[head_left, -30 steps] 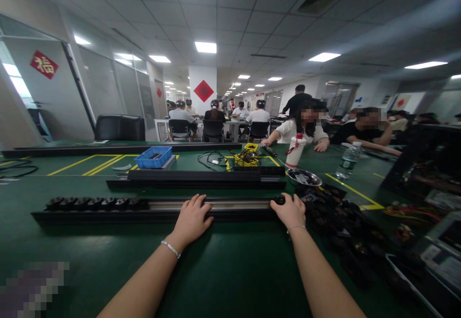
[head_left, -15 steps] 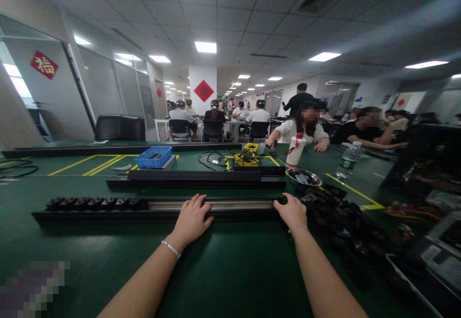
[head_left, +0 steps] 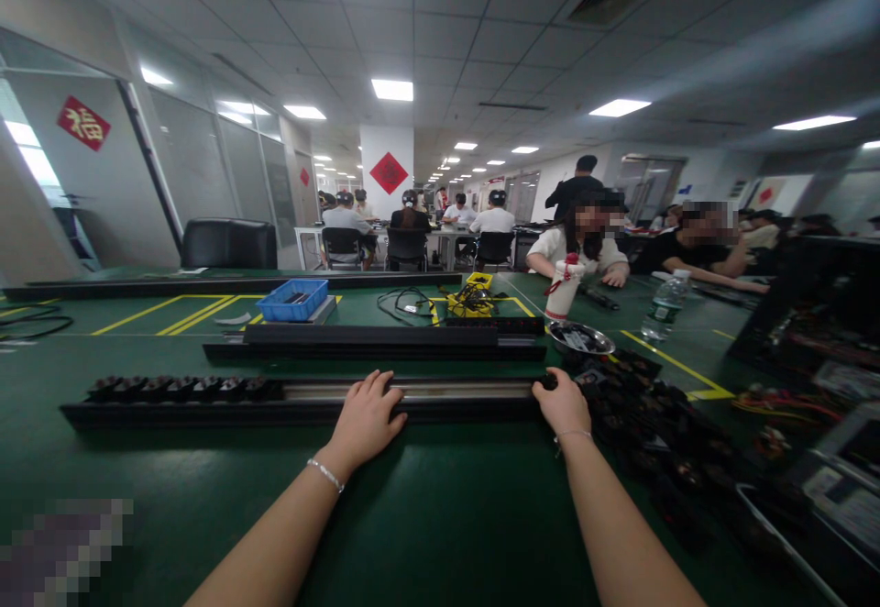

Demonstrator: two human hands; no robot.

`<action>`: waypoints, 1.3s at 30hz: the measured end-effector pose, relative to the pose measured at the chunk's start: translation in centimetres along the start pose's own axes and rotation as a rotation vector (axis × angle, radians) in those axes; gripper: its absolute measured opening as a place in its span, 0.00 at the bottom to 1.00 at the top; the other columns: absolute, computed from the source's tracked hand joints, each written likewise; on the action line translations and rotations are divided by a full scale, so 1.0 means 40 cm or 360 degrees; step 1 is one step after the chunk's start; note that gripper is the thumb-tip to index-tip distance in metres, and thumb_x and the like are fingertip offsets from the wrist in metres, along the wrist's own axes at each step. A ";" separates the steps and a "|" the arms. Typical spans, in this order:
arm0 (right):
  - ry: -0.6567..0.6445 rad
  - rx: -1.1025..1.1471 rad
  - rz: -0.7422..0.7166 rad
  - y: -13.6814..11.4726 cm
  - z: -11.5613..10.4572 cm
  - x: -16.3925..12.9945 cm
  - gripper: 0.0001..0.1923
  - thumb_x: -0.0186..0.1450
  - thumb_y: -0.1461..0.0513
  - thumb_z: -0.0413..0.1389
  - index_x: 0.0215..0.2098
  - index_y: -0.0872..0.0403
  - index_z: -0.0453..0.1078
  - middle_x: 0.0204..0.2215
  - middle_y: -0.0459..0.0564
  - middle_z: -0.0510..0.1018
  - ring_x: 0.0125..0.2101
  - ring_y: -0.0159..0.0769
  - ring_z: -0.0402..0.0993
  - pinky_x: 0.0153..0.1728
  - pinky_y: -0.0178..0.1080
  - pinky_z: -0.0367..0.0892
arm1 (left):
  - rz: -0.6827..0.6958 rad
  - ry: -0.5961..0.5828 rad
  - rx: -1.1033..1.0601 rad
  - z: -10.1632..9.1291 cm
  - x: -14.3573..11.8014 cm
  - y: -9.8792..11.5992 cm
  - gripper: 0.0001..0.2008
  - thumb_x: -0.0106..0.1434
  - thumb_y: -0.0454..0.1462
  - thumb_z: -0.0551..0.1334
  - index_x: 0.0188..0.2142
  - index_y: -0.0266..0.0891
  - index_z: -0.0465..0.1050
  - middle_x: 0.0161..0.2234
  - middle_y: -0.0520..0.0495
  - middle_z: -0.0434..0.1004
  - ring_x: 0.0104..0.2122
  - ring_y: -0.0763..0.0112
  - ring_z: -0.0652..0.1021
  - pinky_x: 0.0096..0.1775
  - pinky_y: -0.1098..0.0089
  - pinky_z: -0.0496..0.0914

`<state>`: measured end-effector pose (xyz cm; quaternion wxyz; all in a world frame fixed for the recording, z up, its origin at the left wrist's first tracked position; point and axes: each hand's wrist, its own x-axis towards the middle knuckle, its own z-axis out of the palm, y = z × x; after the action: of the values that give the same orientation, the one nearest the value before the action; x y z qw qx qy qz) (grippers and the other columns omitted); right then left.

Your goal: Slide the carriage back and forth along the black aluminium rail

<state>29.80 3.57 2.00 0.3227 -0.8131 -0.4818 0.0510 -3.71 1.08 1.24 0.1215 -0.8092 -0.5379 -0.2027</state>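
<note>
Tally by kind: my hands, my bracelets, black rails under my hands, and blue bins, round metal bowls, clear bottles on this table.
Left hand and right hand: 2
Bracelets: 2
Black rail: 1
Blue bin: 1
Round metal bowl: 1
Clear bottle: 1
Total: 8

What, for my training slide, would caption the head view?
Left hand on a black rail; right hand holding a small black part near one end.

Single head-worn view, forward and down, close over green table point(head_left: 446, 520)
</note>
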 end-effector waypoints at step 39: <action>0.0141 0.0160 0.0143 0.040 -0.006 0.022 0.23 0.58 0.56 0.49 0.49 0.56 0.66 0.42 0.56 0.75 0.42 0.45 0.71 0.43 0.41 0.64 | -0.0010 0.0003 -0.0010 0.000 0.000 0.001 0.12 0.57 0.44 0.57 0.39 0.45 0.71 0.56 0.43 0.64 0.57 0.55 0.62 0.54 0.53 0.58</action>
<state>31.55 3.67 1.46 0.3816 -0.8180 -0.4270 0.0536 -3.66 1.08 1.24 0.1187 -0.8077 -0.5398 -0.2056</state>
